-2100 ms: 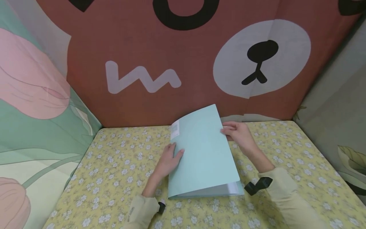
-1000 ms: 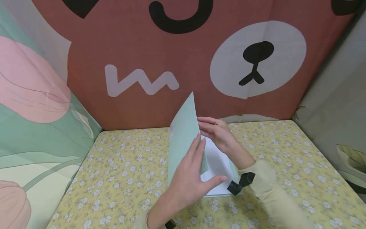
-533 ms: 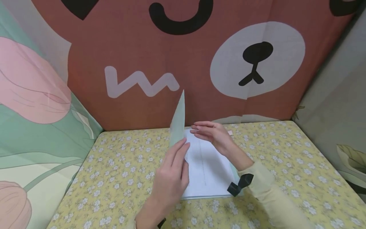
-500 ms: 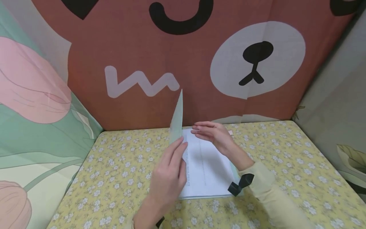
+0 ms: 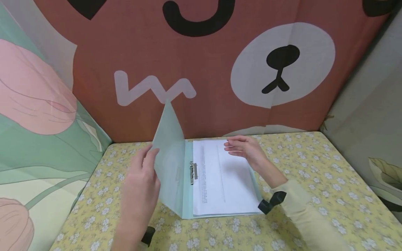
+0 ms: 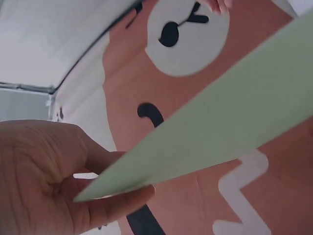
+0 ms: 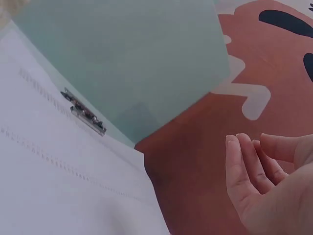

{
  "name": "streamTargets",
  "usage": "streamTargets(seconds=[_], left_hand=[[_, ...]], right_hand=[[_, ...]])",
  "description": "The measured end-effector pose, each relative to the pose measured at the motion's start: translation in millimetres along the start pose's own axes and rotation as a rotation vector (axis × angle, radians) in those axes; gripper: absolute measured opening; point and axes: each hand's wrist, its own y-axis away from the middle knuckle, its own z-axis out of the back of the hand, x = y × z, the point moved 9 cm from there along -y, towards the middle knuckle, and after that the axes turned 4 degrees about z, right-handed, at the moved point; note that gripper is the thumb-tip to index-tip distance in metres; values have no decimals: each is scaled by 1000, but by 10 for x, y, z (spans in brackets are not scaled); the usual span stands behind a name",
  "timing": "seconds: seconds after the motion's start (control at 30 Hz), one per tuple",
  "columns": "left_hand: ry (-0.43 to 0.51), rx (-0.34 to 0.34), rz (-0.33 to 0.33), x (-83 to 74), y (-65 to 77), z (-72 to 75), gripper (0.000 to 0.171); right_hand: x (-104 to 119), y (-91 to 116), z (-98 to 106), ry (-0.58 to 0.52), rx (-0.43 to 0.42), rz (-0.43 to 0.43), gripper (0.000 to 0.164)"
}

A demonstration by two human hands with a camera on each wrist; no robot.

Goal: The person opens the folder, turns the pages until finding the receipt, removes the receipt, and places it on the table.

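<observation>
A light green folder [image 5: 169, 164] lies on the table with its front cover raised and tilted to the left. My left hand [image 5: 139, 191] holds the cover's free edge; in the left wrist view that cover edge passes between the thumb and fingers [image 6: 122, 203]. Inside the folder is a stack of white printed paper [image 5: 213, 184], with a metal clip [image 5: 192, 172] at its left side by the spine. My right hand [image 5: 246, 153] hovers over the upper right of the paper, fingers loosely bent, nothing in them; the right wrist view shows it apart from the folder.
A yellow floral cloth [image 5: 289, 209] covers the table. Behind it hangs a reddish-brown backdrop [image 5: 216, 69] with a cartoon bear, near the cover's top corner. Patterned fabric walls [image 5: 41, 150] stand on both sides.
The folder cover has swung from nearly closed to past upright on the left. My left hand moved left with it, uncovering the paper and clip. My right hand let go of the cover's edge.
</observation>
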Motion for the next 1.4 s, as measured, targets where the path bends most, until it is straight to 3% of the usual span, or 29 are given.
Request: streamTargets(seconds=[0.23,0.37,0.73,1.03,1.17,1.4], left_hand=[[-195,71,16,264,18,-49,44],[-243,136,33,414,40,-141,40],[-375,482,114,735,265,-722,32],[-322,816,218,930,630,-1278,42],[-225,878,233,900,759,-1533,41],[-78,947,279,761,887,-1958,44]], right_hand=[[-29,29,134,48,-18,4,38],[-15,49,221,96,-47,21,38],[20,42,399,345,-124,129,26],[106,55,421,711,-166,348,14],[80,34,413,790,-162,366,16],[-6,11,396,879,-120,311,23]])
